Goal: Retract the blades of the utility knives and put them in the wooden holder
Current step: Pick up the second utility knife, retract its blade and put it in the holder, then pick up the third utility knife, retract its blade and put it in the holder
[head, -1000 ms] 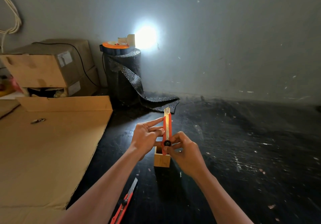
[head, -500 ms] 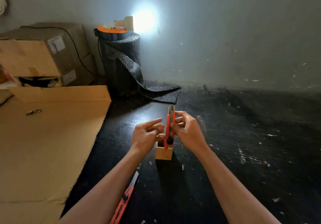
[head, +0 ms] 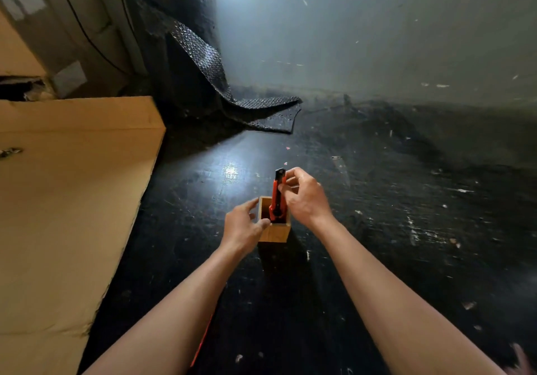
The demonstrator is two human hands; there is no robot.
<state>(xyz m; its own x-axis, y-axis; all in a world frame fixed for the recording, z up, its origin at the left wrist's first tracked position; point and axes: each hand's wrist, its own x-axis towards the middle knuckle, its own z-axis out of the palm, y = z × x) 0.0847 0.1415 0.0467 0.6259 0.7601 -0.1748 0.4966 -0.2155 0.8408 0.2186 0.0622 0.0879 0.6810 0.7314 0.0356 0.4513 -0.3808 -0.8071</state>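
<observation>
A small square wooden holder (head: 274,232) stands on the dark tabletop in the middle of the view. An orange utility knife (head: 275,197) stands upright with its lower end inside the holder, its dark tip pointing up and no bright blade showing. My right hand (head: 305,197) pinches the knife's upper part from the right. My left hand (head: 242,225) rests against the holder's left side, thumb on its front rim. A second orange knife (head: 203,338) lies on the table under my left forearm, mostly hidden.
A flat cardboard sheet (head: 66,200) covers the table's left side. Cardboard boxes (head: 43,34) and a roll of black bubble wrap (head: 180,43) stand at the back left against the grey wall. The black tabletop (head: 406,214) stretches to the right.
The knife's blade was out a second ago and no longer shows. My right hand lowered the knife into the holder. My left hand let go of it and moved onto the holder.
</observation>
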